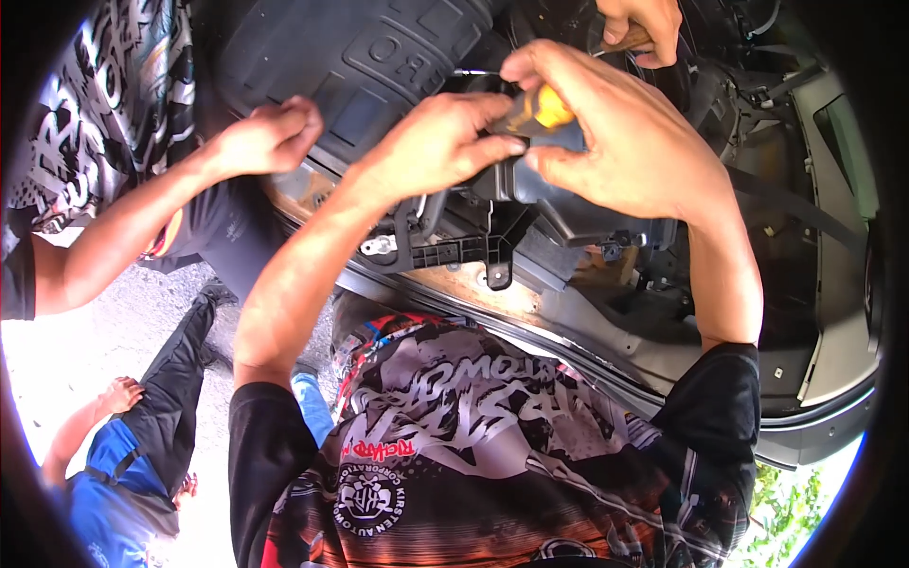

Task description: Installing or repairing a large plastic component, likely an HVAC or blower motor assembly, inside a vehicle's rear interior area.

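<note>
Over the vehicle's engine bay, both my hands meet at a blurred tool with a yellow handle (554,107); its exact kind is hard to make out. My left hand (440,142) pinches its near-left end between thumb and fingers. Around the yellow part curve the fingers of my right hand (630,137), palm turned inward. Just below lies a dark plastic housing (568,204), partly hidden by my right hand. A black plastic bracket (473,251) sits nearer to me. Beyond my left hand is a thin metal rod (475,72).
A black engine cover (369,71) with raised lettering fills the far left. A co-worker's closed hand (275,137) hovers beside it. Another person's hand (649,28) reaches in at the top. The vehicle's front edge (587,355) runs before my body. Another person (123,473) is lower left.
</note>
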